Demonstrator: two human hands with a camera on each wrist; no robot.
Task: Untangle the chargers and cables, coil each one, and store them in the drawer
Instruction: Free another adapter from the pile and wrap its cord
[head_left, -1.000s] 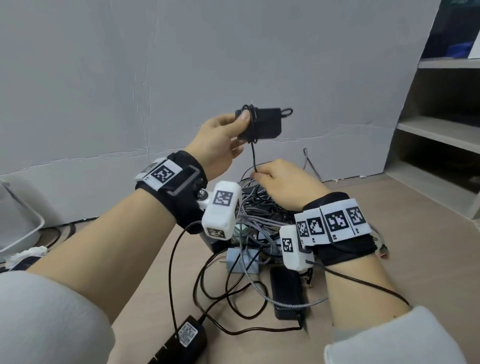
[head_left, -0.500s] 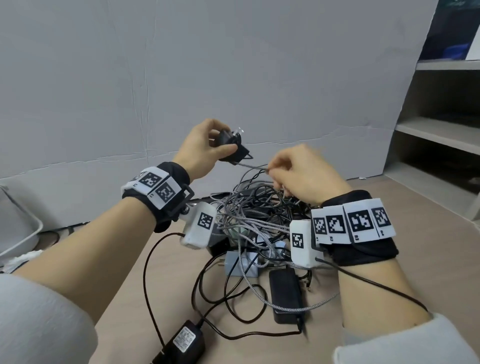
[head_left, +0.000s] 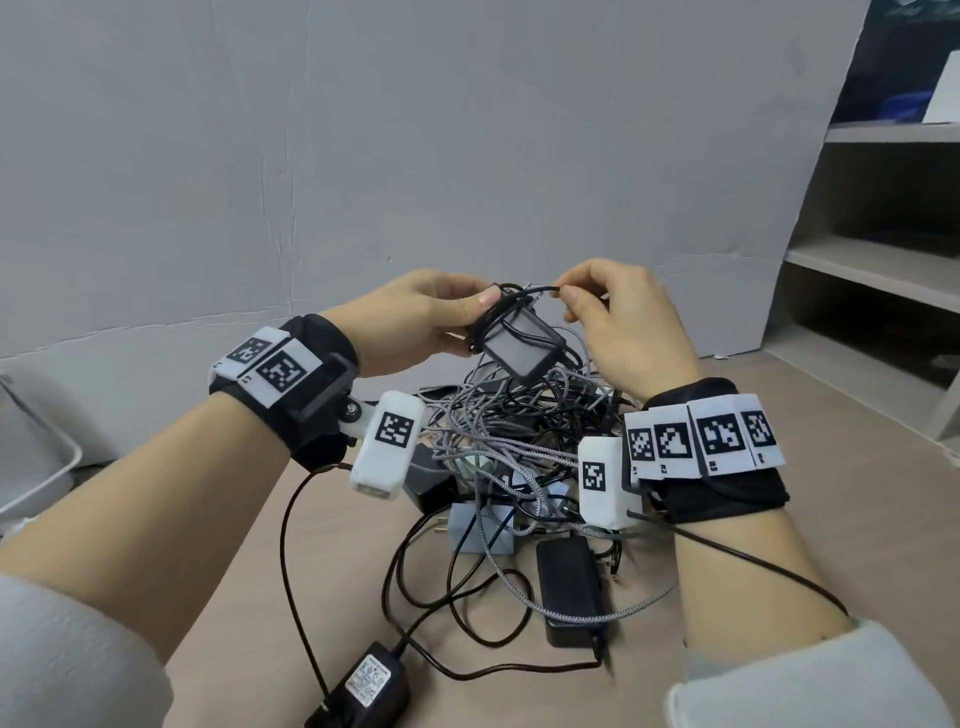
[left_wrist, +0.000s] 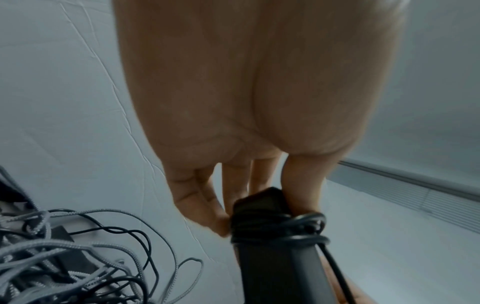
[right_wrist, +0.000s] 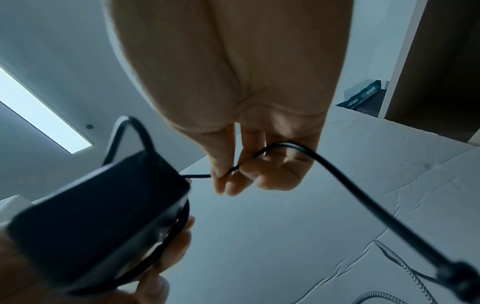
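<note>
The charger (head_left: 521, 347) between the two hands is black, its face catching a grey sheen, and the cord (head_left: 524, 291) wound round it is black too. Both wristbands (head_left: 306, 395) are black, each carrying white tags printed with black-and-white square codes. Below the hands, the tangle (head_left: 498, 436) mixes plain black cables with grey-and-white braided ones. Beneath it lie a pale blue-grey adapter (head_left: 480, 530) and a black power brick (head_left: 569, 587). The tabletop (head_left: 857, 415) is light beige. The sleeves (head_left: 62, 660) are pale grey.
</note>
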